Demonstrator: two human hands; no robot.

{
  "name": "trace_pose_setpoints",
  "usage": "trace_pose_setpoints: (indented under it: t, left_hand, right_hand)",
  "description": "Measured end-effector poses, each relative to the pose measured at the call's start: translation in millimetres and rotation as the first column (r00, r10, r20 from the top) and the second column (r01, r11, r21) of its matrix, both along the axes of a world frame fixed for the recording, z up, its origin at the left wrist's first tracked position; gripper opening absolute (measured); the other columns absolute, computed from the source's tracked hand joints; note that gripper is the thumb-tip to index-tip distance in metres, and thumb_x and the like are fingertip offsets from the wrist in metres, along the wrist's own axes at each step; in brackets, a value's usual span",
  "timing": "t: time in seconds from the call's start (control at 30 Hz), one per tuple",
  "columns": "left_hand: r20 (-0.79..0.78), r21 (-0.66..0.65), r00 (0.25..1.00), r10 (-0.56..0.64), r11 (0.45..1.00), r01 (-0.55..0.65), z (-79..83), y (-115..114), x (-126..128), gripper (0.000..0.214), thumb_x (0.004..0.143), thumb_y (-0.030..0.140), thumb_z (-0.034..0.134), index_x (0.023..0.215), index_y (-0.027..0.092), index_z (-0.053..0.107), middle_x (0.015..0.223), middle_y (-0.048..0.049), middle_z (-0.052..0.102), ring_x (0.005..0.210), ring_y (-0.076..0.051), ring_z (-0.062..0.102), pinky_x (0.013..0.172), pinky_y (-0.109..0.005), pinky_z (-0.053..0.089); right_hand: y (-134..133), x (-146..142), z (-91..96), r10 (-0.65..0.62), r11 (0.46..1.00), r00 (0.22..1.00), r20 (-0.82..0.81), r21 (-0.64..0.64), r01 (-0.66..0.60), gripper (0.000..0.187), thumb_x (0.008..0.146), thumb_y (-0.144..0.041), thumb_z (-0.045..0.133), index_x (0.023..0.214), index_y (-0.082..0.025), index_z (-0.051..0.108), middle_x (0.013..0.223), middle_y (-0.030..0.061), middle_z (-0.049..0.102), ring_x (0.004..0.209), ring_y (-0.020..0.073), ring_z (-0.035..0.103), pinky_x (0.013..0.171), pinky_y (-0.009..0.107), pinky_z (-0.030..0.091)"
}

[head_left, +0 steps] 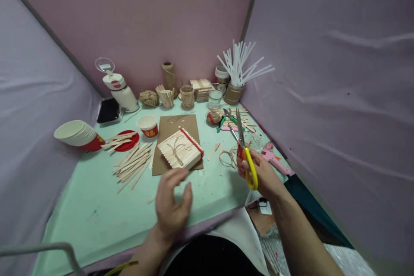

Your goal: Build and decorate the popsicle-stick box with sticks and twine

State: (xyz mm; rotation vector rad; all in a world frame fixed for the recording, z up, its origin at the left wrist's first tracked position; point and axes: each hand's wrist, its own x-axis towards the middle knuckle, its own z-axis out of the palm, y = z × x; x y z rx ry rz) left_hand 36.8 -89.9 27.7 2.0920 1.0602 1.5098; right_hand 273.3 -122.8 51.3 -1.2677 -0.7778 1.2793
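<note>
Right hand (263,172) grips apparently steel scissors (248,158); left hand (170,211) gapes near slatted wooden box (186,152)

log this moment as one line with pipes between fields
left hand: empty, by rectangular pale wooden-stick box | right hand: holding yellow-handled metal scissors | box: on flat brown cardboard sheet

- Loud yellow on the handle of the scissors (249,161)
- Pale blond wood for the stick box (189,153), plus 1 bright red stripe along an edge
- Tan for the twine bow (175,151) on top
- Super minty green across the tabletop (106,207)
- White up top, red with gold-ish markings below on the lone paper cup (149,131)
- Bubblegum pink for the glue gun (276,162)
</note>
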Motion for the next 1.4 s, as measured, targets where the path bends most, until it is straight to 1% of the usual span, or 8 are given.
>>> trace_pose_setpoints:
  t: [0.13, 0.3, 0.5, 0.73, 0.87, 1.03, 1.2, 1.4]
  left_hand:
    - [-0.055, -0.264, 0.906, -0.421, 0.881, 0.393, 17.4, -15.8, 42.3, 0.027, 0.085, 0.015, 0.051, 0.111, 0.021, 0.056, 0.105, -0.0086, 0.061, 0.082, -0.015, 0.058, 0.075, -0.030, 0.051]
    - [0.017, -0.305, 0.882, -0.471, 0.838, 0.453, 25.1, -11.1, 65.1, 0.022, 0.083, 0.015, 0.053, 0.102, 0.017, 0.062, 0.096, -0.0078, 0.065, 0.085, -0.015, 0.059, 0.079, -0.029, 0.050]
    - [0.101, -0.403, 0.936, -0.338, 0.846, 0.349, 24.4, -6.9, 66.1, 0.021, 0.079, 0.014, 0.056, 0.099, 0.016, 0.064, 0.089, -0.0058, 0.066, 0.078, -0.014, 0.059, 0.070, -0.025, 0.048]
    - [0.135, -0.379, 0.968, -0.213, 0.891, 0.249, 19.6, 2.4, 44.6, 0.011, 0.085, 0.021, 0.057, 0.083, 0.015, 0.066, 0.074, -0.0042, 0.064, 0.069, -0.013, 0.057, 0.065, -0.024, 0.046]
    - [0.158, -0.313, 0.963, -0.217, 0.914, 0.258, 19.1, 10.0, 28.9, 0.014, 0.087, 0.023, 0.057, 0.080, 0.016, 0.067, 0.075, -0.0050, 0.068, 0.071, -0.013, 0.060, 0.068, -0.024, 0.047]
    - [0.156, -0.340, 0.978, -0.137, 0.922, 0.184, 9.0, 15.0, 2.2, 0.020, 0.089, 0.025, 0.053, 0.077, 0.016, 0.067, 0.068, -0.0033, 0.065, 0.065, -0.012, 0.058, 0.063, -0.024, 0.046]
    - [0.121, -0.416, 0.986, 0.115, 0.908, -0.054, -7.7, 28.2, -37.9, 0.028, 0.090, 0.028, 0.049, 0.069, 0.017, 0.064, 0.064, -0.0011, 0.059, 0.062, -0.011, 0.054, 0.062, -0.023, 0.043]
    - [0.169, -0.469, 0.856, 0.488, 0.804, -0.366, -12.8, 62.2, -91.5, 0.019, 0.081, 0.031, 0.059, 0.091, 0.017, 0.064, 0.084, -0.0034, 0.064, 0.077, -0.014, 0.058, 0.072, -0.025, 0.046]
  right_hand:
    - [-7.7, 3.7, 4.8, 0.076, 0.996, 0.990, -0.123, 0.058, -0.069, 0.040, 0.065, -0.049, 0.073, 0.083, -0.023, 0.049, 0.066, -0.0038, 0.044, 0.051, 0.0087, 0.037, 0.045, 0.022, 0.030]
    - [-14.9, -0.2, 4.2, 0.105, 0.993, 0.962, -0.253, 0.080, -0.088, 0.036, 0.070, -0.058, 0.067, 0.073, -0.023, 0.058, 0.053, -0.0039, 0.040, 0.043, 0.0092, 0.031, 0.040, 0.022, 0.028]
    - [-23.4, -27.7, -2.1, 0.173, 0.964, 0.939, -0.298, 0.247, -0.099, 0.068, 0.057, -0.081, 0.060, 0.092, -0.022, 0.067, 0.067, 0.0016, 0.048, 0.059, 0.0153, 0.042, 0.052, 0.030, 0.040]
    - [-21.0, -49.6, -34.8, 0.187, 0.966, 0.950, -0.249, 0.220, -0.133, 0.056, 0.071, -0.076, 0.050, 0.079, -0.021, 0.062, 0.058, -0.0015, 0.043, 0.051, 0.0117, 0.036, 0.048, 0.026, 0.033]
    - [-18.0, -55.8, -50.4, 0.114, 0.990, 0.961, -0.250, 0.109, -0.089, 0.054, 0.075, -0.073, 0.048, 0.080, -0.021, 0.060, 0.052, -0.0054, 0.036, 0.044, 0.0087, 0.027, 0.043, 0.023, 0.025]
    - [-6.7, -37.2, -55.4, 0.008, 0.992, 0.985, 0.172, -0.122, 0.013, 0.048, 0.072, -0.064, 0.060, 0.087, -0.019, 0.060, 0.055, -0.0042, 0.044, 0.048, 0.0100, 0.036, 0.045, 0.023, 0.029]
    - [18.0, -21.2, -43.3, 0.077, 0.980, 0.841, 0.535, -0.195, 0.035, 0.045, 0.065, -0.059, 0.064, 0.084, -0.017, 0.061, 0.061, -0.0008, 0.054, 0.054, 0.0135, 0.046, 0.050, 0.025, 0.037]
    - [48.5, -21.1, -42.4, 0.181, 0.962, 0.691, 0.700, -0.272, 0.023, 0.046, 0.069, -0.059, 0.054, 0.086, -0.017, 0.060, 0.069, 0.0046, 0.062, 0.059, 0.0184, 0.054, 0.054, 0.028, 0.041]
